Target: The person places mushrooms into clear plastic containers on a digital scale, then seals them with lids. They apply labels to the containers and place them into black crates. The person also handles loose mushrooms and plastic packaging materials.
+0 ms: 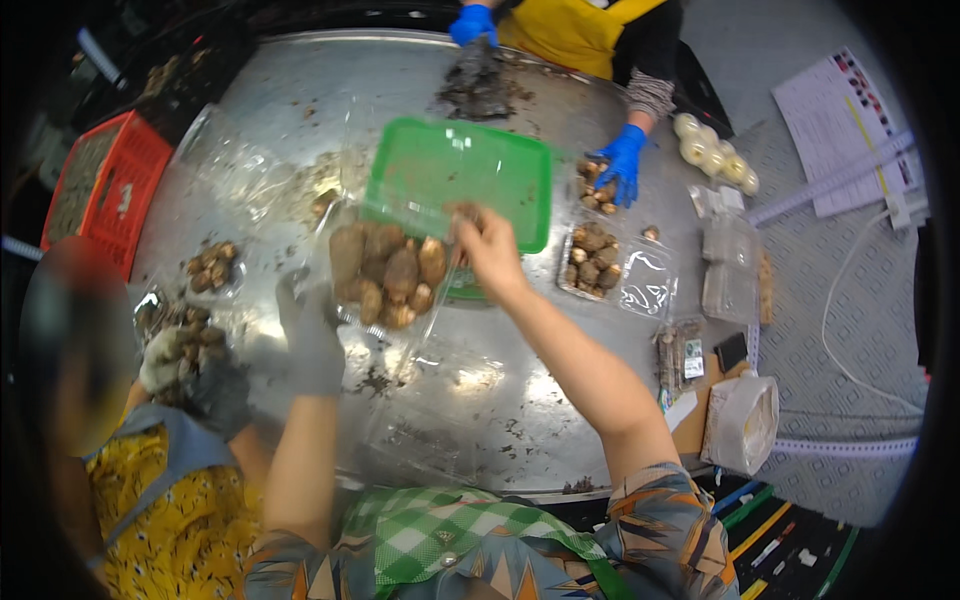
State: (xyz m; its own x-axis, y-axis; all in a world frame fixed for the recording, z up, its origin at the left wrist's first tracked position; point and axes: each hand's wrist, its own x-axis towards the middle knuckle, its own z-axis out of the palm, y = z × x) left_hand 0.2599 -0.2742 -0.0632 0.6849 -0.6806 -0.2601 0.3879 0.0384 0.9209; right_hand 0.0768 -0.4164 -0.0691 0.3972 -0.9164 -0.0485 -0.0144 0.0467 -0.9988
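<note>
A clear plastic clamshell box full of brown taro-like corms (401,274) is in front of me, tilted over the table. My left hand (311,337), in a grey glove and blurred, grips the box at its left side; its fingertips are partly hidden. My bare right hand (491,251) is at the upper right corner, fingers pinched on the edge of the clear lid. That lid stands raised, and a green plastic tray (461,184) shows through it. Part of another green item lies below the tray, mostly hidden by the box and my right hand.
A co-worker's blue-gloved hand (621,169) touches corms at the far right. At left, another person's gloved hands (214,394) hold corms. Around the metal table (517,352) are a filled box (592,262), a red crate (124,195), stacked packs (729,266) and a white container (739,424).
</note>
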